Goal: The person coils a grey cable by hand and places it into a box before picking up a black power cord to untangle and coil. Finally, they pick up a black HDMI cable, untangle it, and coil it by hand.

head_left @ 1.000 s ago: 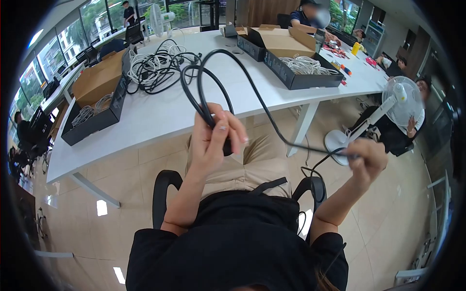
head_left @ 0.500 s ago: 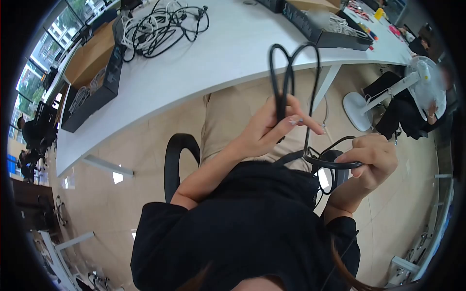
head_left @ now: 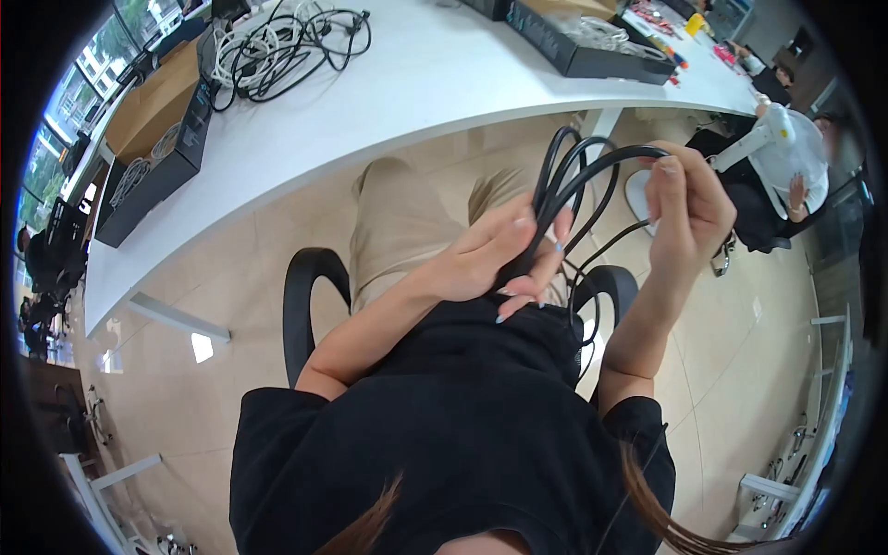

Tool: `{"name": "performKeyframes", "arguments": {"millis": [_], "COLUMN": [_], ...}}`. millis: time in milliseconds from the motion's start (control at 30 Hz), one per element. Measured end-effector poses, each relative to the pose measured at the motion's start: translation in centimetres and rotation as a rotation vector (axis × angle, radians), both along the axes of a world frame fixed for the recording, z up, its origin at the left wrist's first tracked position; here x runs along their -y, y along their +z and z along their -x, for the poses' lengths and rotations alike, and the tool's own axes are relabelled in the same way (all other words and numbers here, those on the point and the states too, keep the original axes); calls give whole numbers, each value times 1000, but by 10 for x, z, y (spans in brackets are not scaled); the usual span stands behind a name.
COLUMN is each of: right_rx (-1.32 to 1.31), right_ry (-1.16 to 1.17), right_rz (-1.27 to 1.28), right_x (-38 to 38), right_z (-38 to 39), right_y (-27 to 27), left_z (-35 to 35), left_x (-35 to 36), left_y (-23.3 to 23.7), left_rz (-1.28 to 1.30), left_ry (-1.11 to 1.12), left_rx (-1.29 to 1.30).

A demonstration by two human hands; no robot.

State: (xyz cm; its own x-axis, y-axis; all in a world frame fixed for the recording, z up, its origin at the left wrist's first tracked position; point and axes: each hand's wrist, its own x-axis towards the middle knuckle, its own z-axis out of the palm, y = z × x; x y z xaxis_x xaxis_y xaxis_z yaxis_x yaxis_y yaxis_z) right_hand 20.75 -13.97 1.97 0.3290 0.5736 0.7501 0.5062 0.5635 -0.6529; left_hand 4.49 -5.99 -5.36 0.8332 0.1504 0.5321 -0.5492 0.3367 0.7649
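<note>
A black cable (head_left: 580, 181) runs in several loops between my two hands, above my lap. My left hand (head_left: 495, 248) is closed around the gathered loops at their lower end. Thumb and fingers of my right hand (head_left: 689, 199) pinch one strand of the same cable, up and to the right of the left hand. A loose length of it hangs below, beside the armrest. Its ends cannot be made out.
On the white table (head_left: 416, 83) lies a tangle of black and white cables (head_left: 287, 51). An open black box (head_left: 153, 162) with cables stands at the left, another box (head_left: 592, 46) at the back right. A person sits by a white fan (head_left: 786, 148) at the right.
My right hand has risen with its strand, from low at the right to level with the top of the loops. The loops now lean right, and the left hand has closed more around them.
</note>
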Motion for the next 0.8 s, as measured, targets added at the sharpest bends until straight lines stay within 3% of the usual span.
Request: {"name": "performKeyframes", "arguments": {"millis": [200, 300, 400, 533, 633, 733, 800], "right_rx": [87, -70, -71, -218, 162, 220, 306], "right_ry": [-83, 104, 191, 507, 318, 391, 699], "right_rz": [-90, -22, 48, 205, 325, 631, 785], "right_x": [9, 13, 2, -34, -58, -81, -82], "right_z": [-12, -9, 1, 22, 40, 32, 29], "right_y": [1, 5, 3, -26, -60, -114, -133], "left_z": [21, 32, 38, 50, 73, 88, 94], "left_x": [12, 17, 16, 2, -1, 6, 4], "left_y": [17, 27, 32, 60, 70, 81, 84], "left_rz": [-116, -48, 100, 166, 51, 41, -43], "left_ry": [-144, -96, -168, -164, 297, 719, 1137], "left_rx": [5, -21, 165, 517, 593, 737, 753]}}
